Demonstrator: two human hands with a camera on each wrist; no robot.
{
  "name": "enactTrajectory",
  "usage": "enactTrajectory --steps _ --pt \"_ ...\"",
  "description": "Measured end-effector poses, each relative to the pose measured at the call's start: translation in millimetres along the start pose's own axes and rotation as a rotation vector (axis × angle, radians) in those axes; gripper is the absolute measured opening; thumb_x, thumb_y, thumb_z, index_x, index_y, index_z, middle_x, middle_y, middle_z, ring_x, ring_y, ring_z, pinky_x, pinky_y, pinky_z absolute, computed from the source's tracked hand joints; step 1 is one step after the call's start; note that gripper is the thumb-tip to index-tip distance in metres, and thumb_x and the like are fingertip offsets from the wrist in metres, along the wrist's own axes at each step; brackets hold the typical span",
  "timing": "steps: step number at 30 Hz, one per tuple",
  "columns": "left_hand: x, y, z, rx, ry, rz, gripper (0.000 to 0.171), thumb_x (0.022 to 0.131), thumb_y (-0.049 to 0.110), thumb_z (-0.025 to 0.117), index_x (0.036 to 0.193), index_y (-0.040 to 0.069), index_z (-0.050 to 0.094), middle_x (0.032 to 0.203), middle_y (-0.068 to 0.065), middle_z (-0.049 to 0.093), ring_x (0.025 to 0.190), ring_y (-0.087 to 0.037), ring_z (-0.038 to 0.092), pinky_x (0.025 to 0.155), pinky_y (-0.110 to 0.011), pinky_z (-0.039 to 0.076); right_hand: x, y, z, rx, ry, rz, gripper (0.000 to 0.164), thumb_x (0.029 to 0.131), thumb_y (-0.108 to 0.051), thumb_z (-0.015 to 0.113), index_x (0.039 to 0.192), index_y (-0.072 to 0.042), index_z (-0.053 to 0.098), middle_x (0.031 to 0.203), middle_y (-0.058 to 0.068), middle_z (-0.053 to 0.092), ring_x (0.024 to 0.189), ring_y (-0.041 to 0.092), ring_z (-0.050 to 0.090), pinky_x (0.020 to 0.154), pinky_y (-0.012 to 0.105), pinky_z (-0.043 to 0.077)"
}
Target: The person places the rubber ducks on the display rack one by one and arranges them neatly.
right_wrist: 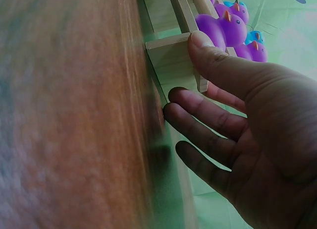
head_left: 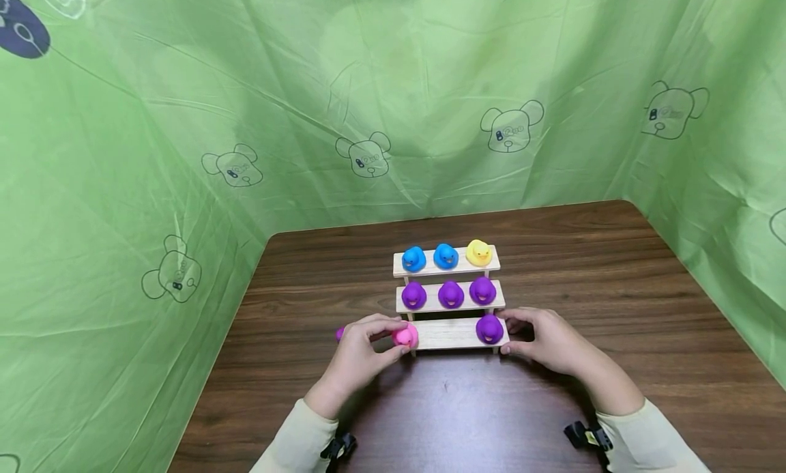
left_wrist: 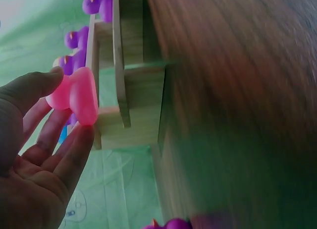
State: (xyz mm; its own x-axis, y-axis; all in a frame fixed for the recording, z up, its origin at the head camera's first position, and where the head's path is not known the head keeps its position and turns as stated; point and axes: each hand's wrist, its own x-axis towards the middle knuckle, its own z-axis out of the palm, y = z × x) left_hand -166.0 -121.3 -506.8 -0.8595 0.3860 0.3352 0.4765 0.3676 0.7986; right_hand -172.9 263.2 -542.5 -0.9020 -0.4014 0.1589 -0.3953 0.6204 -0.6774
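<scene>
My left hand (head_left: 358,355) pinches a pink rubber duck (head_left: 406,336) between thumb and fingers, at the left end of the lowest step of a three-tier wooden display stand (head_left: 445,334). In the left wrist view the pink duck (left_wrist: 84,96) is held beside the stand's end. The right hand (head_left: 549,340) grips the right end of that same step, thumb along its front edge and index finger behind, the other fingers spread. Close to this thumb sits a purple duck (head_left: 489,330) on the lowest step.
Three purple ducks (head_left: 451,295) line the middle step. Along the top stand two blue ducks (head_left: 445,256) and a yellow duck (head_left: 479,253). Another purple duck (head_left: 340,333) lies on the brown wooden table (head_left: 307,275), partly hidden behind the left hand. Green cloth (head_left: 430,84) hangs around the table.
</scene>
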Motion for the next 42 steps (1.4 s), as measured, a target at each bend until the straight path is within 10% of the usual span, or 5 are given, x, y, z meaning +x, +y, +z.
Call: enactTrajectory --steps 42 --pt "36.4 13.6 69.1 0.256 -0.091 0.185 0.033 0.086 0.016 0.09 0.117 0.012 0.08 0.113 0.004 0.076 0.11 -0.008 0.069 0.103 -0.02 0.05 0.7 -1.5 0.4 0.014 0.012 -0.023 0.055 0.08 -0.018 0.093 0.129 -0.008 0.071 0.101 -0.011 0.075 0.097 0.016 0.072 0.089 0.045 0.06"
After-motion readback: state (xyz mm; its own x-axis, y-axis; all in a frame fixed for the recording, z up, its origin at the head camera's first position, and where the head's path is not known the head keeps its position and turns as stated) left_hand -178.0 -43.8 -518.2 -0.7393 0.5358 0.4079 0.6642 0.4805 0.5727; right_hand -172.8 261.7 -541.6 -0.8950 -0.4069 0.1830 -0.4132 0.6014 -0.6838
